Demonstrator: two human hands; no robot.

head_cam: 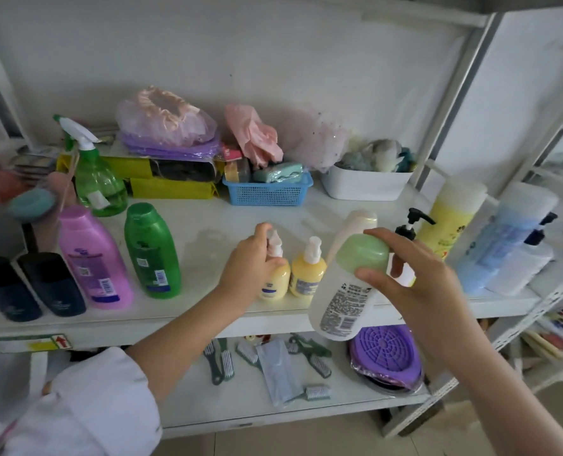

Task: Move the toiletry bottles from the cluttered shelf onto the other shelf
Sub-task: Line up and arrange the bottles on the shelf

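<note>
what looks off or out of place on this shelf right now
Nothing looks spilled or broken. The pink bottle and green bottle stand on their caps, apparently by design. The only thing off the shelf is the white bottle with the green cap, tilted in the right hand.

Two yellow pump bottles (275,278), perhaps four brushes (219,360).

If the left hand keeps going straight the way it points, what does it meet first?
Nothing new: the left hand is already closed on the small yellow pump bottle. Beyond it looks like bare shelf, though depth is unclear.
</note>
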